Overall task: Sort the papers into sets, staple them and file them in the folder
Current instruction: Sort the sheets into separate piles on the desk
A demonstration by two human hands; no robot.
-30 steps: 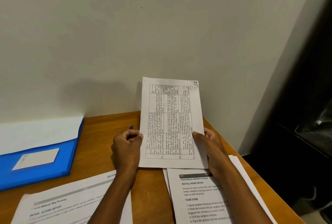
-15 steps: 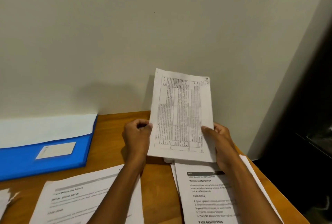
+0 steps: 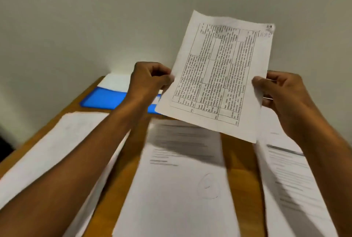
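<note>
Table-printed sheet (image 3: 219,77) held tilted above the worktop (image 3: 238,153); left hand (image 3: 150,80) grip pinches its left edge, right hand (image 3: 282,94) grip its right edge. Blue folder (image 3: 102,99) lies beyond.

A plain off-white painted wall (image 3: 80,18) fills the upper half of the view and meets the far edge of a brown wooden table top (image 3: 238,153), which shows a warm orange tone in the bare strips between what lies on it. A soft grey shadow falls on the wall just above that far edge. At the far left, beyond the table's edge, lies a dark, blurred patch (image 3: 4,147) whose nature cannot be told.
</note>
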